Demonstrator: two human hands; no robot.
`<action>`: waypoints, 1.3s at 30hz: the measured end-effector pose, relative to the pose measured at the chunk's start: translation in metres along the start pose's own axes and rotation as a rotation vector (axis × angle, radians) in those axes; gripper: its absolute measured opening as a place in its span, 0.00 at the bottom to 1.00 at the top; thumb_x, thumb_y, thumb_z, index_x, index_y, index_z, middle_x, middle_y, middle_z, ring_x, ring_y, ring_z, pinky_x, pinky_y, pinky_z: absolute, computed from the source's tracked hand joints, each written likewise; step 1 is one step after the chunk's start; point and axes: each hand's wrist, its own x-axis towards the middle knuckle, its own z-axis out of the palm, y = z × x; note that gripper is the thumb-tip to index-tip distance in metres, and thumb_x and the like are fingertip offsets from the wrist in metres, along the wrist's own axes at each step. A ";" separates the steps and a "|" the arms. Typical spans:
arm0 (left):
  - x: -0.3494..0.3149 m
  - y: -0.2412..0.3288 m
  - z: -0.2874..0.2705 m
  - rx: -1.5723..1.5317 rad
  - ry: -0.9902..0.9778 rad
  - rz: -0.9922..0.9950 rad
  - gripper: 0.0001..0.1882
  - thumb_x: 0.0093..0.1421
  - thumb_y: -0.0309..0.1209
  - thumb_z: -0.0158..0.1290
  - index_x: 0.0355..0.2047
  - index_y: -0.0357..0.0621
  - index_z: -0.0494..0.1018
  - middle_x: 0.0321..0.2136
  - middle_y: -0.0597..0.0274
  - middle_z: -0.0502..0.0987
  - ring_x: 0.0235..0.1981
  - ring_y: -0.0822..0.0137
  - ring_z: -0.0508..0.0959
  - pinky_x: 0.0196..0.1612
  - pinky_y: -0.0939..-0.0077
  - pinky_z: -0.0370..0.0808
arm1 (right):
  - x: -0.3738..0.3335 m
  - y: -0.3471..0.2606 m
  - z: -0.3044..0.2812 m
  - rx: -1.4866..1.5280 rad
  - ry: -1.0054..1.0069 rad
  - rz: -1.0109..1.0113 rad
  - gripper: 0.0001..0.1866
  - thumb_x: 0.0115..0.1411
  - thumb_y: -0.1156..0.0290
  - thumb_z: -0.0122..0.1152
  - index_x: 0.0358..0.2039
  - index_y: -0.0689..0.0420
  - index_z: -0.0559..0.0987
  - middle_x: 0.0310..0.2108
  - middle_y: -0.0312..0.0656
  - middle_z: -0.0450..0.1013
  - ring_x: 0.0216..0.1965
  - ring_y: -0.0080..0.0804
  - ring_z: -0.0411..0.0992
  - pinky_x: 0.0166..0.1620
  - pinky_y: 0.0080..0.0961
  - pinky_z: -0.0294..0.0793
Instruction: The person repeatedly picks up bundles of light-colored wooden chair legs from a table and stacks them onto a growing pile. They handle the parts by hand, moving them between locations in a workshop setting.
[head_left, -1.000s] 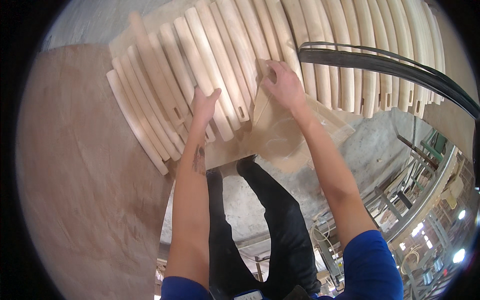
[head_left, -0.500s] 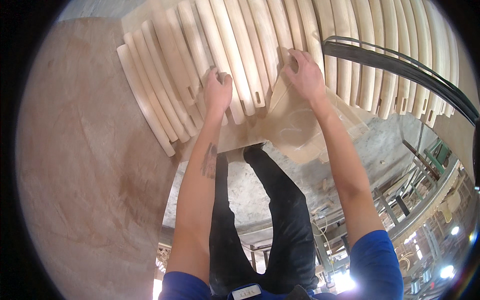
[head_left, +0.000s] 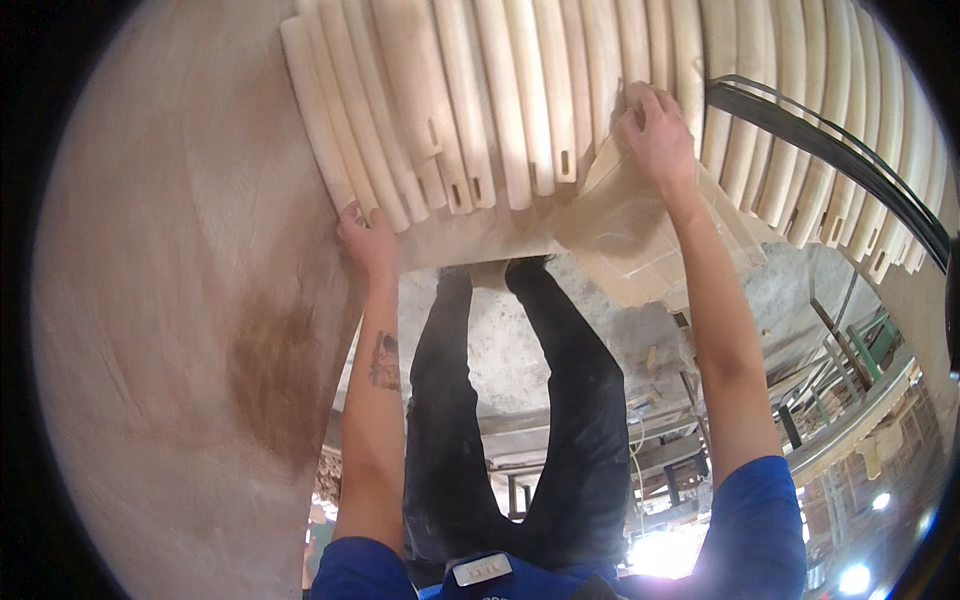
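Observation:
Pale wooden slats (head_left: 505, 100) with rounded ends lie side by side across the table; several have a slot near the near end. At the near end of the leftmost slats (head_left: 335, 125), my left hand (head_left: 368, 240) has thumb and fingers around a slat end, slightly apart. My right hand (head_left: 662, 140) is curled over slats farther right, closed on the upper corner of a thin tan sheet (head_left: 635, 230). That sheet, creased and flexible, hangs over the table's near edge. My right fingertips are partly hidden.
A black strap (head_left: 830, 145) crosses the slats on the right (head_left: 760, 100). Brown board surface (head_left: 180, 300) extends to my left. My legs (head_left: 575, 360) stand below the table edge on a grey floor (head_left: 500, 400). Metal frames (head_left: 840, 350) stand at lower right.
My left hand has moved left and nearer, from the middle slats to the near end of the leftmost ones. My right hand stays with the sheet as the whole view shifts.

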 end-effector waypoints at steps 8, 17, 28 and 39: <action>-0.042 -0.076 0.035 -0.330 -0.043 -0.246 0.19 0.59 0.34 0.48 0.48 0.37 0.69 0.45 0.50 0.72 0.48 0.56 0.73 0.51 0.65 0.69 | -0.004 0.004 0.006 -0.149 0.029 -0.074 0.16 0.56 0.66 0.56 0.46 0.51 0.75 0.48 0.41 0.71 0.50 0.40 0.70 0.47 0.37 0.75; -0.025 -0.060 0.054 -0.787 -0.415 -0.180 0.22 0.64 0.36 0.49 0.53 0.39 0.58 0.50 0.54 0.66 0.54 0.58 0.69 0.56 0.64 0.69 | -0.010 -0.014 0.011 -0.217 0.174 -0.272 0.18 0.54 0.68 0.58 0.47 0.49 0.75 0.49 0.39 0.71 0.55 0.43 0.66 0.54 0.40 0.67; -0.019 -0.068 0.060 -1.235 -0.338 -0.513 0.21 0.58 0.24 0.57 0.49 0.37 0.61 0.43 0.58 0.70 0.44 0.64 0.73 0.50 0.72 0.73 | -0.070 -0.103 0.054 0.236 -0.003 -0.208 0.19 0.51 0.68 0.60 0.46 0.53 0.76 0.46 0.43 0.72 0.52 0.43 0.68 0.52 0.34 0.69; -0.040 -0.107 0.046 -1.341 -0.169 -0.480 0.26 0.59 0.40 0.52 0.56 0.46 0.61 0.52 0.61 0.64 0.53 0.62 0.67 0.56 0.67 0.64 | -0.094 -0.228 0.141 0.744 -0.117 0.349 0.23 0.54 0.67 0.53 0.49 0.66 0.73 0.48 0.58 0.70 0.52 0.52 0.68 0.56 0.38 0.65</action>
